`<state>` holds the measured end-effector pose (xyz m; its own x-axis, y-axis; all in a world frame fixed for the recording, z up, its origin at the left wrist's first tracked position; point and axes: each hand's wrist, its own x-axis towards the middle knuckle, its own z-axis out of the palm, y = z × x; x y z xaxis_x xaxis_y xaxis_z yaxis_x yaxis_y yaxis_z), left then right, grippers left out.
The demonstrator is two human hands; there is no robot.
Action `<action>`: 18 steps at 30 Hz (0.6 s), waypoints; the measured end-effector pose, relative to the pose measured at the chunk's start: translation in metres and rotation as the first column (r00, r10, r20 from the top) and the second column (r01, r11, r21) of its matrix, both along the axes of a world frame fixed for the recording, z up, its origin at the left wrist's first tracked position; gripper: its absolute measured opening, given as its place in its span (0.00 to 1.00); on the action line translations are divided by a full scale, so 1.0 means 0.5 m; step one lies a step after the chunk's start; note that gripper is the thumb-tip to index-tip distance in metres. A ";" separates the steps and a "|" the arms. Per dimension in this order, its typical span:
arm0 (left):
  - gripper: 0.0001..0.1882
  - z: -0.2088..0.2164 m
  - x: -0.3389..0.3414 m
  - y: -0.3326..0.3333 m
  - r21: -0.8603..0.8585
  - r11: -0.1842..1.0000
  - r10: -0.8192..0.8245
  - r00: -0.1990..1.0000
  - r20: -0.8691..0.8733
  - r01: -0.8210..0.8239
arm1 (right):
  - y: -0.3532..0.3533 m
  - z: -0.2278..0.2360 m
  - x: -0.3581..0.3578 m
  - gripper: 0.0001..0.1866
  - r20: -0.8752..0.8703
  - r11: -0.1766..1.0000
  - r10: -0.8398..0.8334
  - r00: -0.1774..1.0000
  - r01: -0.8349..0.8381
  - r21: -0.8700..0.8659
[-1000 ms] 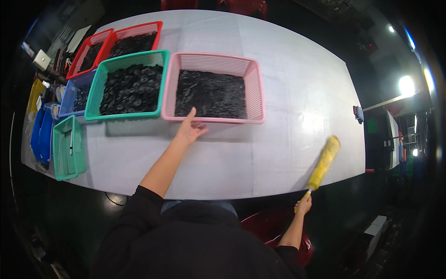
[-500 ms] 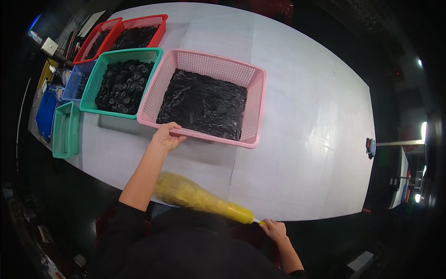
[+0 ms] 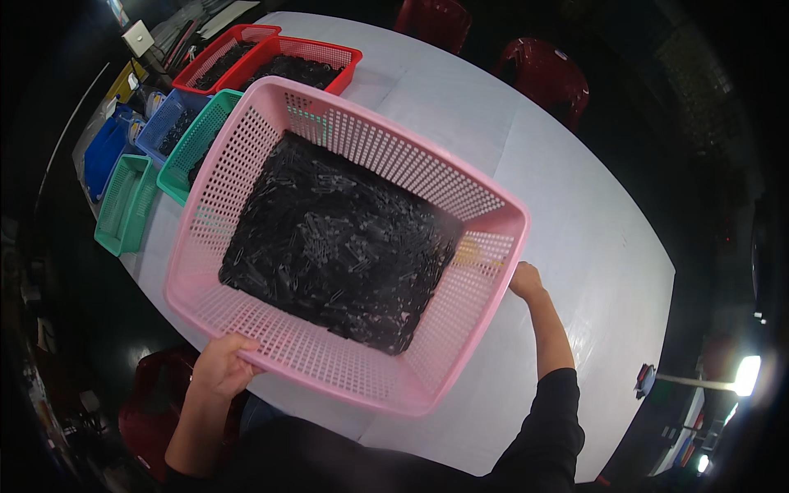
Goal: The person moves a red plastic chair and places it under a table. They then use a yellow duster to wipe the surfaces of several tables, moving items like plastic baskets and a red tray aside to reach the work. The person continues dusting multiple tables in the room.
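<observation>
A pink perforated basket (image 3: 399,164) is raised and tilted over the table. In its bottom lies a mass of thin black pieces (image 3: 329,238), their exact kind unclear. My left hand (image 3: 223,367) grips the basket's near-left rim, fingers closed over the edge. Beyond the right side of the basket, my right hand (image 3: 526,281) is closed in a fist around the handle of a yellow duster (image 3: 472,251). Only some yellow of the duster shows through the basket's holes; the rest is hidden behind it.
On the left of the white table (image 3: 592,287) stand two red baskets (image 3: 352,70) with black pieces, a blue basket (image 3: 146,140), a partly covered green basket (image 3: 179,185) and a smaller green basket (image 3: 123,214). Dark red chairs (image 3: 546,78) stand at the far edge, another chair (image 3: 148,411) near left.
My left hand has lifted the pink basket off the table toward me. My right hand has moved up and forward with the duster, which is now mostly behind the basket.
</observation>
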<state>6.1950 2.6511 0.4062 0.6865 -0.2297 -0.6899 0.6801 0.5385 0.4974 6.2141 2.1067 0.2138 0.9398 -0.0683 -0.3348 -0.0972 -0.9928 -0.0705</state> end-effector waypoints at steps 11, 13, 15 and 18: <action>0.22 -0.137 -0.026 -0.025 0.009 0.999 -0.034 0.996 -0.080 0.035 | -0.034 0.051 0.391 0.28 0.214 0.900 -0.431 0.876 0.434 0.036; 0.21 -0.180 -0.025 -0.040 0.025 0.999 -0.015 0.980 -0.197 0.020 | 0.012 0.045 0.408 0.28 0.309 0.927 -0.375 0.874 0.350 0.136; 0.21 -0.221 -0.021 -0.059 0.005 0.999 -0.036 0.964 -0.264 0.039 | 0.041 0.030 0.405 0.27 0.206 0.969 -0.248 0.947 0.242 0.051; 0.21 -0.271 -0.007 -0.082 -0.004 0.995 -0.091 0.941 -0.327 0.095 | 0.040 0.001 0.398 0.27 0.063 0.988 -0.153 0.986 0.152 0.016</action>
